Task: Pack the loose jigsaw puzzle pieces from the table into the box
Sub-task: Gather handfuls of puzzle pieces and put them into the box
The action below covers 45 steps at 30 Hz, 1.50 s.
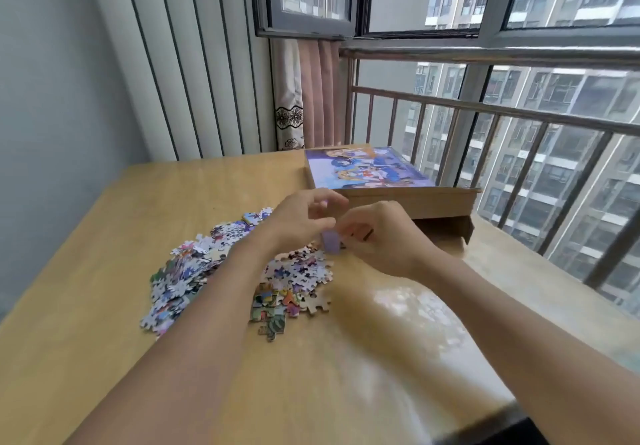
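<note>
Puzzle pieces [239, 268] lie heaped on the tabletop [104, 306] beneath both wrists; the box [388, 185] sits just beyond the fingertips. Left hand [298, 219] and right hand [384, 237] together pinch a lavender piece [330, 242]. Better to scoop handfuls, then open the box's flap.

We count one tabletop [104, 306] and one box [408, 199], with a printed picture lying on top of it. Two hands are over the tabletop: one left hand [298, 218] and one right hand [384, 233]. Between them we see one lilac piece [329, 242]. The loose puzzle pieces [194, 271] lie in one spread heap, overlapping, too many for us to count singly.
</note>
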Each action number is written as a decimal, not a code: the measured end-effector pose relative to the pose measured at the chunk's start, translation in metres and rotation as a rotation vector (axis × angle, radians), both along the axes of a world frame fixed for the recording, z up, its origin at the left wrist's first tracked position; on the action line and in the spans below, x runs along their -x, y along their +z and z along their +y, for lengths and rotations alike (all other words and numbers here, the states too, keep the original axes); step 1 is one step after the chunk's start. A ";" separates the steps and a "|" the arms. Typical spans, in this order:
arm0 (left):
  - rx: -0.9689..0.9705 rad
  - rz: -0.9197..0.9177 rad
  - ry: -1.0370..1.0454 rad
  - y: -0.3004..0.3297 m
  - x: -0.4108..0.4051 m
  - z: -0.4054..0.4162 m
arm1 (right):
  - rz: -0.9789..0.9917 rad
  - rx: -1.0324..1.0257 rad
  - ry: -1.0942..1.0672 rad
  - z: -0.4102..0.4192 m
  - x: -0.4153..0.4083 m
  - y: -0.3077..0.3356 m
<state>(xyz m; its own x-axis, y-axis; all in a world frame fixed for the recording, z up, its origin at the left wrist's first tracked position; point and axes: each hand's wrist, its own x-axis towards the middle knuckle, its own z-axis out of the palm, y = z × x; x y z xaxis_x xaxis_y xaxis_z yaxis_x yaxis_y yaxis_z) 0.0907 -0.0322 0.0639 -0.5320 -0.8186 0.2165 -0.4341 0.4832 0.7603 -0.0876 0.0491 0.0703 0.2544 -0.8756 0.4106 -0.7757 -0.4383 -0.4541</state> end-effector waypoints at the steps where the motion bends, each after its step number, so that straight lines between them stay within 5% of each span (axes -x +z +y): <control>1: -0.043 0.009 -0.017 0.003 -0.012 0.002 | -0.050 -0.042 0.037 0.001 -0.011 0.001; 3: -0.050 0.020 0.052 0.007 -0.043 0.006 | -0.064 -0.153 0.072 0.000 -0.033 0.000; 9: 0.170 -0.259 0.563 -0.015 -0.135 0.034 | 0.341 -0.369 -0.128 -0.011 -0.086 -0.009; 13: 0.091 -0.427 0.764 -0.052 -0.153 0.048 | 0.284 -0.513 -0.240 -0.019 -0.112 -0.023; 28: -0.127 0.306 0.634 -0.057 -0.121 0.038 | 0.275 -0.440 0.003 -0.024 -0.104 -0.030; 37: -0.164 0.434 0.550 -0.055 -0.117 0.036 | 0.298 -0.418 -0.041 -0.032 -0.102 -0.036; 45: -0.123 0.353 0.453 -0.055 -0.116 0.041 | 0.240 -0.230 -0.024 -0.030 -0.102 -0.031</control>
<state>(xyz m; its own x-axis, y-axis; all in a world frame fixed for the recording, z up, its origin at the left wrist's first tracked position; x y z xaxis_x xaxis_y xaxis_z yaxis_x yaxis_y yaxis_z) 0.2067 0.0084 0.0087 -0.0366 -0.9779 0.2060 -0.2870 0.2077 0.9351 0.0142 0.0189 0.0398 0.2978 -0.9455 0.1320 -0.8816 -0.3254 -0.3420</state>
